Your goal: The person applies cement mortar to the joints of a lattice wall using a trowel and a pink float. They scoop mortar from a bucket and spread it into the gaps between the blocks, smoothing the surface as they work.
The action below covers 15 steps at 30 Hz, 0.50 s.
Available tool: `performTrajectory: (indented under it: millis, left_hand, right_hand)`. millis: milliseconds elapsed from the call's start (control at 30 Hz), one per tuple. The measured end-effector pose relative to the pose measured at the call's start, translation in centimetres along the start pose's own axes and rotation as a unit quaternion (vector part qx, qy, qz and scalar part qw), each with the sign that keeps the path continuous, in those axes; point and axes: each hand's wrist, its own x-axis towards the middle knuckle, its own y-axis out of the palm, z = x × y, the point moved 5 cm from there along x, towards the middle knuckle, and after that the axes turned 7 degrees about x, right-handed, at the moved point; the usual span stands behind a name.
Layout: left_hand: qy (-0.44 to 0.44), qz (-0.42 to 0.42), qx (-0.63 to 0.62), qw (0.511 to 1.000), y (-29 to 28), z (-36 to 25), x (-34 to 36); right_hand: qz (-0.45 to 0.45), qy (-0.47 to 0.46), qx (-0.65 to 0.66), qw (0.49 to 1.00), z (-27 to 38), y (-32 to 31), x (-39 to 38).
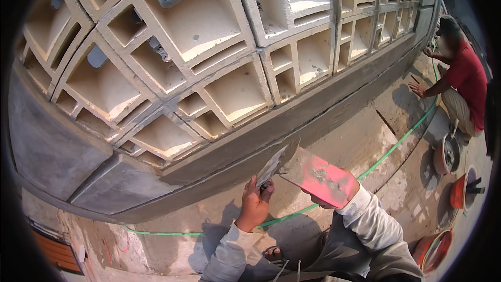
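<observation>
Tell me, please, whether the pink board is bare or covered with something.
Partly covered: the pink board has grey patches on its face, and its end near the trowel is grey.

A green hose (386, 155) is lying in a curve along the ground (397, 194), and at the right a person (463, 84) in a red shirt (469, 65) is crouching near a bucket (441, 157) which contains grey material (450, 151), with an orange bucket (457, 191) and a reddish bucket (424, 249) lower in view.

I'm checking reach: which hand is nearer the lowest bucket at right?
Right. The right hand, partly behind the pink board, is up and left of the bucket in view; the left hand, holding the trowel, is farther left.
</observation>
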Motion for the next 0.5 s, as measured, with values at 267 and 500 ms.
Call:
performTrajectory:
  millis: [267, 500]
  left_hand:
    - [0.16, -0.022, 0.158, 0.974, -1.8, -0.6, -0.2]
    - [0.116, 0.008, 0.081, 0.99, -1.2, -0.6, 0.4]
  right_hand:
    - [-0.127, -0.041, 0.006, 0.991, -1.4, 3.5, 0.4]
    - [-0.019, 0.013, 0.087, 0.996, -1.3, 3.6, 0.4]
